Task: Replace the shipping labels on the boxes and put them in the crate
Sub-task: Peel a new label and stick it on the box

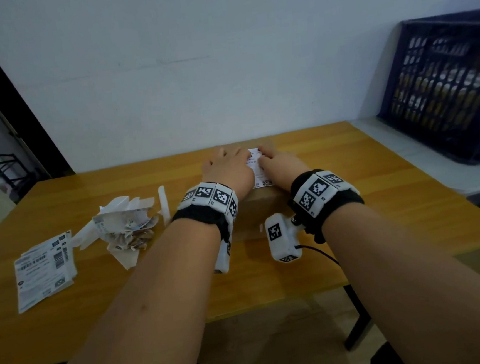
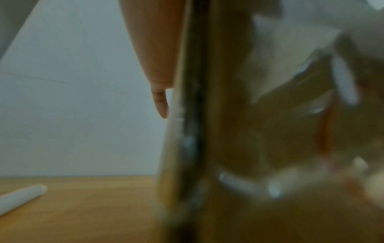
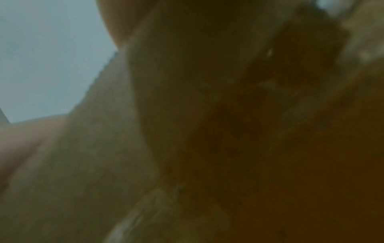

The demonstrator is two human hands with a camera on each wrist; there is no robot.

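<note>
Both of your hands lie flat on the white printed shipping label [image 1: 256,167] on top of the brown cardboard box [image 1: 260,209], which sits mid-way along the orange-brown wooden table [image 1: 379,198]. Your left hand [image 1: 229,169] presses with straight fingers and grips nothing; your right hand [image 1: 280,162] seems to do the same, though its fingertips are hard to make out. The wrist views are too blurred to add more.

To do this step well, I would smooth from the middle of the label outward to its edges, so no bubble or lifted corner remains, and keep your weight straight down so the box does not slide toward the wall. Check the near edge by the barcodes, since your wrists cover part of it.

One container is in view: the dark blue slatted plastic crate [image 1: 442,85], standing well to your right on a pale grey surface [image 1: 421,148] beside the table. Through its slats you can see tan and white shapes, probably boxes, but I cannot tell how many.

On your left lie a heap of crumpled white peeled labels [image 1: 123,224] and a flat stack of white printed label sheets [image 1: 44,268].
</note>
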